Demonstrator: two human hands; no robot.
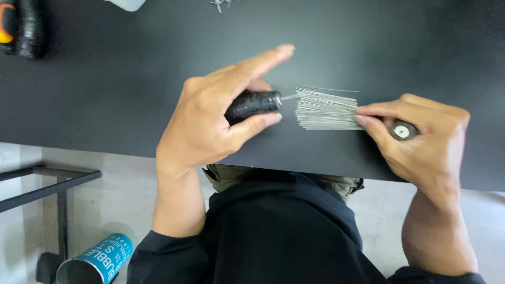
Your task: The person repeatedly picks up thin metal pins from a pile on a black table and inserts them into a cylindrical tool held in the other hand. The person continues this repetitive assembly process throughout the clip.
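My left hand (210,118) grips a tool with a black textured handle (253,104), index finger stretched out above it. The tool's thin metal tip (290,97) points right and touches the edge of a thick stack of thin grey cards (325,109). My right hand (421,137) pinches the right end of that stack between thumb and fingers, holding it just above the black table (131,79). A small round black and white part (402,131) shows between the fingers of my right hand.
A black object with an orange part (21,26) lies at the table's far left corner. Small metal pieces (221,4) and a white object (126,4) sit at the far edge. On the floor lie a teal can (97,260) and a black metal frame (47,189).
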